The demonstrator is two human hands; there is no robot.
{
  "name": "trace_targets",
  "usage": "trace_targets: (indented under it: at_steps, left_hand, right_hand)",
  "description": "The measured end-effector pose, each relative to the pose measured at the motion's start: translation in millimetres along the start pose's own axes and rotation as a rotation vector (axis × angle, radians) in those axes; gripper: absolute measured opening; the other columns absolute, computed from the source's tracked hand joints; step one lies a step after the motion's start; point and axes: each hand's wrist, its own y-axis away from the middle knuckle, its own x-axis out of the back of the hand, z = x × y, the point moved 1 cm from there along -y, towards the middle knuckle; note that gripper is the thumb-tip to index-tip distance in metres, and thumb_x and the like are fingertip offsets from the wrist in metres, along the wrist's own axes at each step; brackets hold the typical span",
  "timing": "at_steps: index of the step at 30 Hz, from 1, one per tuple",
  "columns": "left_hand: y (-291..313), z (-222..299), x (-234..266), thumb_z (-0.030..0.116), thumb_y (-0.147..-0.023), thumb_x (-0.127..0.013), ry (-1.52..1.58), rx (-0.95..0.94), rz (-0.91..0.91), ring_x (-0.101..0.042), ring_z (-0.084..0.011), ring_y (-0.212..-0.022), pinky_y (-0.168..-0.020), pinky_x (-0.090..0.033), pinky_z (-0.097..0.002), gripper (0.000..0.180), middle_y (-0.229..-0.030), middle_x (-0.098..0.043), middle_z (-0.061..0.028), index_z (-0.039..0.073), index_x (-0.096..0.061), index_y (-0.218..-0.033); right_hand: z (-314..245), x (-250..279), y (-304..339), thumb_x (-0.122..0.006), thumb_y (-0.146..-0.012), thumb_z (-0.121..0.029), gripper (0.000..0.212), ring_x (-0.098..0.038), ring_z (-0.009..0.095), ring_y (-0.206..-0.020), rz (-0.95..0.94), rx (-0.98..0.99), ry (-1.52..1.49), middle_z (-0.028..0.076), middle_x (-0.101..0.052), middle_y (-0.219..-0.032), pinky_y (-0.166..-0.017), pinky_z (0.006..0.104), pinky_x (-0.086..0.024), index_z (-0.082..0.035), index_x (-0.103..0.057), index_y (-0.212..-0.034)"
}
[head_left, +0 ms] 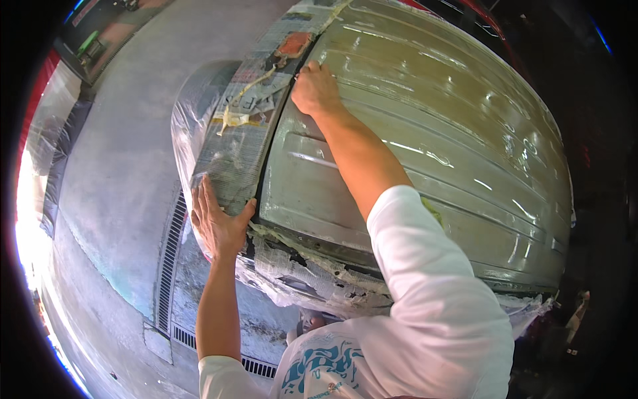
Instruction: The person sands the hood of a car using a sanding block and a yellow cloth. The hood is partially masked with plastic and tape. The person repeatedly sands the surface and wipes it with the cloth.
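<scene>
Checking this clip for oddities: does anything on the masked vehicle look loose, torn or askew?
Yes. On the newspaper masking a strip of yellowish tape has lifted and curls loose, between the left hand and right hand. Along the grey panel's lower edge, the paper and plastic sheeting is ragged and torn.

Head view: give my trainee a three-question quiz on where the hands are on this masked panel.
1. True or false: the right hand is lifted clear of the glossy grey-green ribbed metal panel.
2. What does the left hand rest on?
A. the slotted floor drain grate
B. the newspaper masking strip along the panel's edge
C. the clear plastic sheeting
3. Fill in: strips of yellowish ____ lie across the newspaper masking.

Key:
1. False; its fingers touch the seam where panel meets masking.
2. B; the palm lies flat on the strip's near end.
3. Tape.
</scene>
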Motion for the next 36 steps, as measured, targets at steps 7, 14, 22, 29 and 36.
trace_targets:
  at_steps: [7,14,22,29,36]
  left_hand:
    - [2,-12,3,0.056,-0.075,-0.086,0.039,0.022,0.008,-0.024,-0.0372,-0.163,-0.131,-0.016,-0.0584,0.123,-0.170,-0.039,-0.0184,0.010,-0.025,-0.171]
    - [5,-1,-1,0.053,-0.073,-0.088,0.057,0.011,-0.014,-0.024,-0.0378,-0.163,-0.131,-0.016,-0.0608,0.125,-0.171,-0.037,-0.0171,0.012,-0.024,-0.172]
    - [-3,-7,0,0.056,-0.075,-0.087,0.052,-0.028,0.041,-0.025,-0.0376,-0.162,-0.130,-0.017,-0.0605,0.124,-0.170,-0.040,-0.0182,0.011,-0.025,-0.172]
    - [2,-6,4,0.057,-0.074,-0.087,0.035,0.050,-0.037,-0.022,-0.0362,-0.164,-0.132,-0.015,-0.0596,0.124,-0.172,-0.037,-0.0160,0.012,-0.026,-0.172]
    - [5,-2,8,0.055,-0.074,-0.086,0.015,0.049,-0.040,-0.023,-0.0358,-0.164,-0.132,-0.016,-0.0584,0.121,-0.172,-0.038,-0.0125,0.012,-0.028,-0.171]
  right_hand:
    - [172,84,102,-0.060,-0.097,-0.011,0.028,-0.065,0.042,-0.116,0.075,0.043,0.021,0.020,-0.068,-0.125,-0.103,0.0527,-0.053,-0.002,-0.071,-0.121]
    - [187,64,105,-0.060,-0.094,-0.013,0.023,-0.063,0.040,-0.115,0.118,0.216,0.284,0.020,-0.071,-0.115,-0.106,0.0534,-0.048,0.001,-0.074,-0.106]
    - [57,29,34,-0.058,-0.102,-0.018,0.030,-0.062,0.042,-0.117,-0.063,0.203,-0.070,0.021,-0.067,-0.125,-0.108,0.0519,-0.049,-0.001,-0.071,-0.122]
    - [248,194,201,-0.056,-0.109,-0.020,0.046,-0.048,0.039,-0.146,-0.323,0.206,0.039,0.015,-0.049,-0.161,-0.124,0.0505,-0.039,-0.008,-0.056,-0.153]
    - [120,111,89,-0.044,-0.115,-0.032,0.052,-0.030,0.028,-0.162,-0.509,0.497,0.176,0.002,-0.034,-0.175,-0.133,0.0563,-0.021,-0.011,-0.046,-0.163]
